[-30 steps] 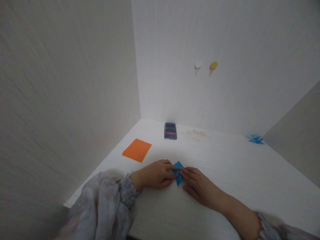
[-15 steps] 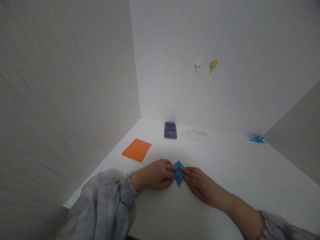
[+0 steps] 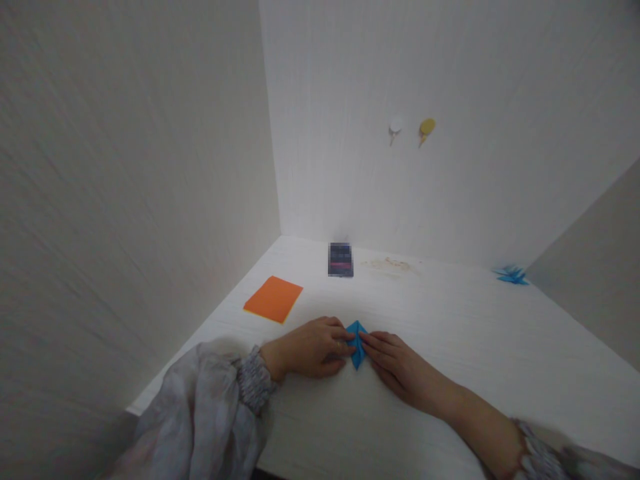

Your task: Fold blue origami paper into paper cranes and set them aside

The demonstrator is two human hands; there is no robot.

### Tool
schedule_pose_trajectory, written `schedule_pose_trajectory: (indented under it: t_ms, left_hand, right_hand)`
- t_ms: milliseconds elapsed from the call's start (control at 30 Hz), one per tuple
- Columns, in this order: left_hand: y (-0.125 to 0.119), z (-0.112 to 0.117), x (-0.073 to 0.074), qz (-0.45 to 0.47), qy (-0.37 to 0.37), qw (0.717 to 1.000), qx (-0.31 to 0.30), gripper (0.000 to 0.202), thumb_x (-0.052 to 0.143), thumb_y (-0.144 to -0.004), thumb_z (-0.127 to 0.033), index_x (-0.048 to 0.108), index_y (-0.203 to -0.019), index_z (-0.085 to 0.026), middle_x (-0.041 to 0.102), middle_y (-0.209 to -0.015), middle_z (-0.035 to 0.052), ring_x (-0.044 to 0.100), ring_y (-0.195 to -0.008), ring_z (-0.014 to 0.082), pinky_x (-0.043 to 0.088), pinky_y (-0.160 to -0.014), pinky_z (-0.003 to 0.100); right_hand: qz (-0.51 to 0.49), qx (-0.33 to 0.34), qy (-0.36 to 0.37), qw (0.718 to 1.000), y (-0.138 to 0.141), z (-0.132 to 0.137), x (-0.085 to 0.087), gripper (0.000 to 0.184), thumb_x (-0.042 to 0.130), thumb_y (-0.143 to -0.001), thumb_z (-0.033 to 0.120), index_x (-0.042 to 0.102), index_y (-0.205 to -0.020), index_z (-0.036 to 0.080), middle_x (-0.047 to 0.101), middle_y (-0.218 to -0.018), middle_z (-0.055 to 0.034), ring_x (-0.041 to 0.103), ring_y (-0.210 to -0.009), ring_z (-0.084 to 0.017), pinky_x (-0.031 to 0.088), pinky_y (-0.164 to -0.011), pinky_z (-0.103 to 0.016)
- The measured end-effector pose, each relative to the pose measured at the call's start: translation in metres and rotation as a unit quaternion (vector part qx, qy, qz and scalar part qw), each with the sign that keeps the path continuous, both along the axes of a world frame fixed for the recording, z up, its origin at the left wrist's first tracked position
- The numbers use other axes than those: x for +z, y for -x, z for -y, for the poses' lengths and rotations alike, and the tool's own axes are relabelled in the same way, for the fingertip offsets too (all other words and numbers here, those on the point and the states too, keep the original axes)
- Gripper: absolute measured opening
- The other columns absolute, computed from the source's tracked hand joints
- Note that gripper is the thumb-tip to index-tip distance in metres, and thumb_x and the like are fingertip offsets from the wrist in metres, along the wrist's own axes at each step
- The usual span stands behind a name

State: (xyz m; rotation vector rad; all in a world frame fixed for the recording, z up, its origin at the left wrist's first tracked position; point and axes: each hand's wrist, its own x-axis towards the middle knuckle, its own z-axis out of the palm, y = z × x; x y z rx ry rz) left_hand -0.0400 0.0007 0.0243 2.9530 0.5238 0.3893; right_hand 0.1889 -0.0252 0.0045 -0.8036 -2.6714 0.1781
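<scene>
Blue folded paper [image 3: 357,344] is lying on the tabletop [image 3: 465,327]. Curled left hand [image 3: 310,348] is pinching it; flat, open-fingered right hand [image 3: 400,372] is pressing it.

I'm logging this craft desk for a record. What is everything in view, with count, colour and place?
blue folded paper: one, blue, on the table between both hands
orange paper sheet: one, orange, flat on the table, left
dark packet: one, dark with a pink stripe, near the back wall
folded paper figure: one, blue, far right
white hook: one, white, back wall
yellow hook: one, yellow, beside it
table: one, white
left hand: grip on the paper's left edge
right hand: flat, fingertips on its right edge
</scene>
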Motion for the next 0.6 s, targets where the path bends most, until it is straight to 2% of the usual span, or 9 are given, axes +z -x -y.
schedule_pose_trajectory:
  t_ms: [300, 600]
  left_hand:
    - [0.0000, -0.0001, -0.0004, -0.015, -0.020, 1.000, 0.005, 0.029, 0.046, -0.080, -0.025, 0.055, -0.107, -0.019, 0.053, -0.111, 0.0077, 0.047, -0.094, 0.0204, 0.037, -0.085, 0.034]
    - [0.0001, -0.0006, -0.0007, -0.011, -0.026, 1.000, 0.000, 0.028, 0.046, -0.080, -0.026, 0.055, -0.106, -0.020, 0.053, -0.111, 0.0085, 0.047, -0.094, 0.0208, 0.037, -0.084, 0.034]
  right_hand:
    - [0.036, -0.006, -0.011, 0.999, 0.0004, -0.0010, 0.0001, 0.039, 0.036, -0.085, 0.016, 0.043, -0.123, 0.018, 0.046, -0.125, -0.0104, 0.045, -0.106, -0.023, 0.041, -0.086, -0.042]
    - [-0.015, -0.024, 0.015, 0.999, 0.0003, -0.0015, -0.0037, 0.034, 0.037, -0.086, 0.021, 0.049, -0.118, 0.021, 0.049, -0.118, -0.0107, 0.046, -0.105, -0.022, 0.038, -0.088, -0.040]
